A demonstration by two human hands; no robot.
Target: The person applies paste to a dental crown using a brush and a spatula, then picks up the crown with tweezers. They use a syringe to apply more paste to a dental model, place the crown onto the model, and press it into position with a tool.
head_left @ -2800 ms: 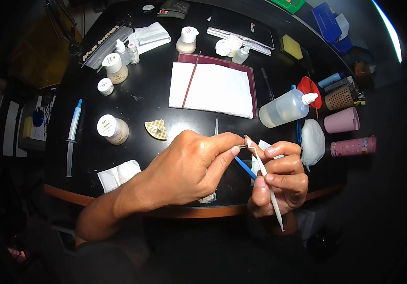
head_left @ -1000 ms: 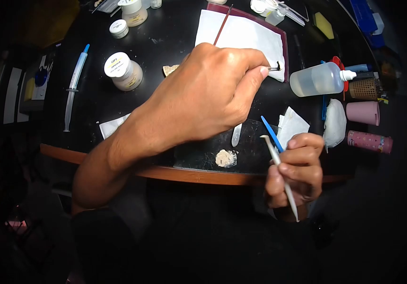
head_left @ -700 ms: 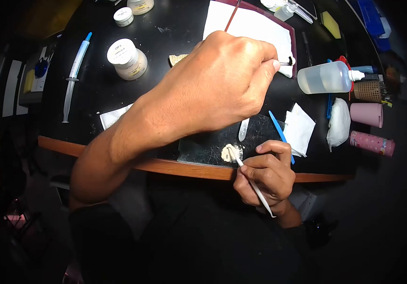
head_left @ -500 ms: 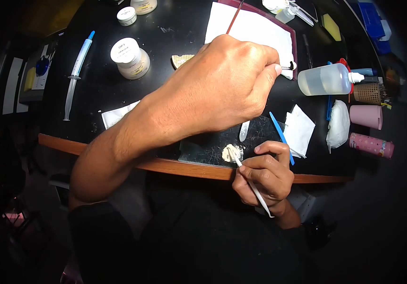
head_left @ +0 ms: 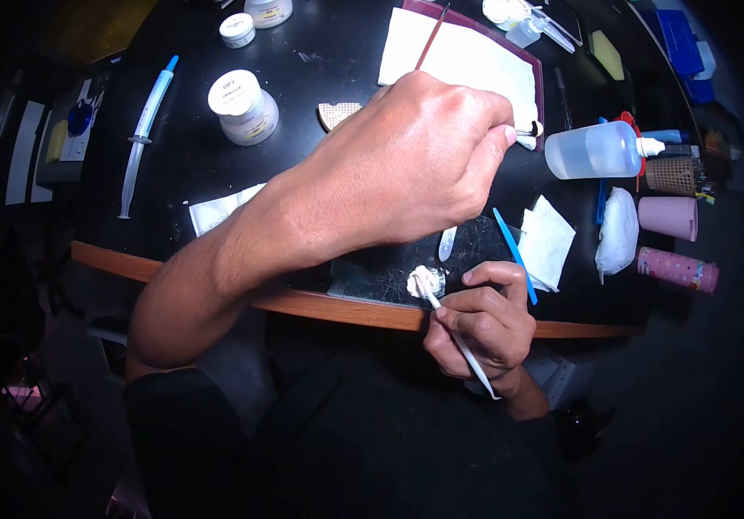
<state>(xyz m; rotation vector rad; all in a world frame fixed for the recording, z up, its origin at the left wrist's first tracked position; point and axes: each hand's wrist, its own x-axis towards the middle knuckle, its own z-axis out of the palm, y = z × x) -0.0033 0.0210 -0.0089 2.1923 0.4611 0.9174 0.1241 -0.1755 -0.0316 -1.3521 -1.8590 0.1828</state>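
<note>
My left hand [head_left: 441, 147] reaches across the table, closed, with thumb and fingers pinched on a small thing with a metallic and dark end [head_left: 529, 131]; the rest of it is hidden. A thin red-brown handle [head_left: 434, 39] shows beyond the knuckles, over white tissue [head_left: 402, 43]. Nearer the table edge, my right hand [head_left: 486, 324] holds a white double-ended spatula [head_left: 467, 350]. Its upper tip rests in a cream-coloured paste [head_left: 422, 281] on a scratched glass slab [head_left: 363, 275]. A clear strip-like piece [head_left: 447, 244] and a blue stick [head_left: 514, 251] lie nearby.
At left are a syringe [head_left: 143, 130], a jar labelled OP3 [head_left: 246, 112] and a smaller jar [head_left: 237, 30]. A squeeze bottle [head_left: 597, 150], pink cup [head_left: 667, 216], pink patterned cylinder [head_left: 677, 270] and folded tissue [head_left: 547, 242] stand or lie at right. The wooden edge [head_left: 337, 310] runs in front.
Both hands keep almost the same position, and the spatula tip stays in the paste. The view has shifted very slightly and the light looks cooler.
</note>
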